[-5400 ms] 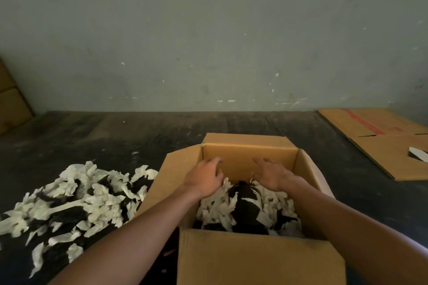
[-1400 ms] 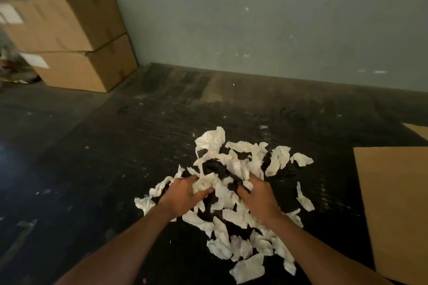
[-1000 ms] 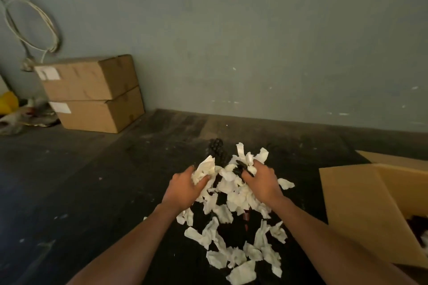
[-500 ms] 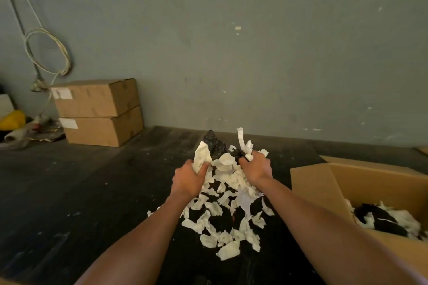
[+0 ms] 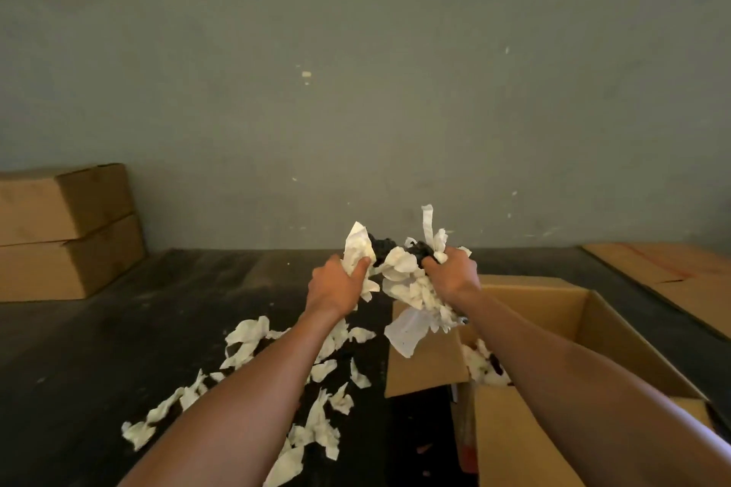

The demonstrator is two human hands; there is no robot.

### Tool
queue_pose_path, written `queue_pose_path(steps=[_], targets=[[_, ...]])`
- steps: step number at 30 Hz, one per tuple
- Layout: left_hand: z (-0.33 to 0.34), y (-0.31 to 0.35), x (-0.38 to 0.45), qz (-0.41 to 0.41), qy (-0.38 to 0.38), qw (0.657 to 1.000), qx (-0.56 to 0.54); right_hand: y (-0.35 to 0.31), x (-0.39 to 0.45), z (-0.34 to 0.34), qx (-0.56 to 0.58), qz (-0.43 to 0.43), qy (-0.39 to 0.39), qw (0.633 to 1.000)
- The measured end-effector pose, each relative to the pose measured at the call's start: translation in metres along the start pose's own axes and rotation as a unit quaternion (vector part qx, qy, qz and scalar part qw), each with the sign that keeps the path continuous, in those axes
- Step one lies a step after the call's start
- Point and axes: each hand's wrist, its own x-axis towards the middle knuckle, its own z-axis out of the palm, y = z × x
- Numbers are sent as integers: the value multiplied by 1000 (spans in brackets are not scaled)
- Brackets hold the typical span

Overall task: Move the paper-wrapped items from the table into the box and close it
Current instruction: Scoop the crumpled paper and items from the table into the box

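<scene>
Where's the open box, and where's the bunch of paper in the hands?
open box (image 5: 553, 300), head view, inner back wall.
bunch of paper (image 5: 407, 281), head view, white middle between the hands.

The open box (image 5: 546, 332) stood on the desk (image 5: 118, 348) at 4 o'clock, with wrapped items (image 5: 484, 366) inside it. Loose paper-wrapped pieces (image 5: 253, 340) lay on the desk at 7 o'clock, left of the box. Above the box's left flap, the left hand (image 5: 336, 287) and right hand (image 5: 453, 275) held a bundle (image 5: 403, 273) between them. Two stacked cartons (image 5: 67, 229) sat at 9 o'clock against the wall (image 5: 356, 71); flat cardboard (image 5: 680, 277) lay at 3 o'clock.
</scene>
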Motion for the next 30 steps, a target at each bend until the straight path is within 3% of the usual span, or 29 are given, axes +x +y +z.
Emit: queue_pose_path(steps=[8, 14, 23, 30], targets=[[145, 115, 16, 7, -62, 995, -78, 101, 88, -126, -36, 13, 10, 999], [235, 160, 17, -51, -147, 985, -74, 175, 137, -170, -70, 56, -84, 992], [278, 168, 17, -86, -267, 955, -98, 223, 163, -188, -104, 24, -252, 962], [273, 186, 13, -121, -366, 921, -52, 228, 171, -204, -110, 18, -300, 947]])
